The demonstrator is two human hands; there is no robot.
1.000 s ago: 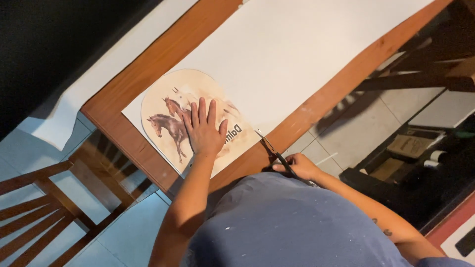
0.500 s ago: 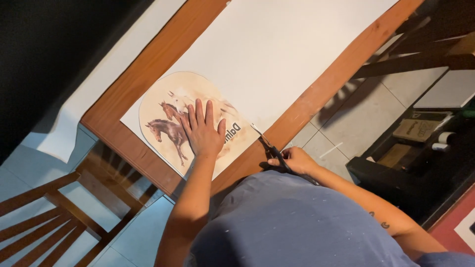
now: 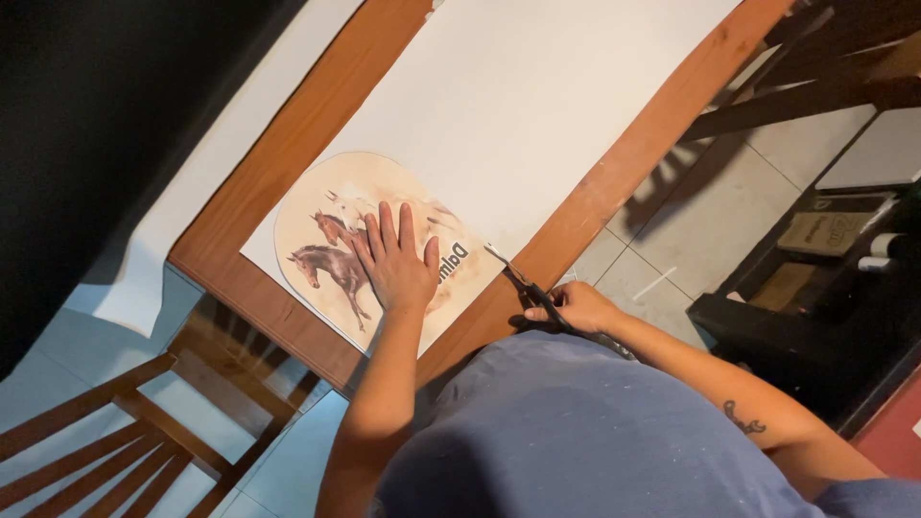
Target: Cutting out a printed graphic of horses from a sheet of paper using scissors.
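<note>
My left hand [image 3: 398, 261] lies flat, fingers spread, on a rounded beige picture of brown horses [image 3: 331, 230]. The picture rests on a large white sheet of paper [image 3: 537, 105] spread over a wooden table [image 3: 297, 134]. My right hand [image 3: 576, 307] grips black-handled scissors [image 3: 523, 281] at the near table edge. Their blades point at the sheet's edge just right of the picture.
A wooden chair [image 3: 115, 422] stands at the lower left on a tiled floor [image 3: 662, 259]. A second white sheet [image 3: 192, 192] hangs off the table's far side. Dark wooden furniture and boxes [image 3: 825, 240] stand to the right.
The view has shifted slightly, so the table sits a little lower and farther right. My left hand stays flat on the picture. My right hand with the scissors stays at the paper's edge.
</note>
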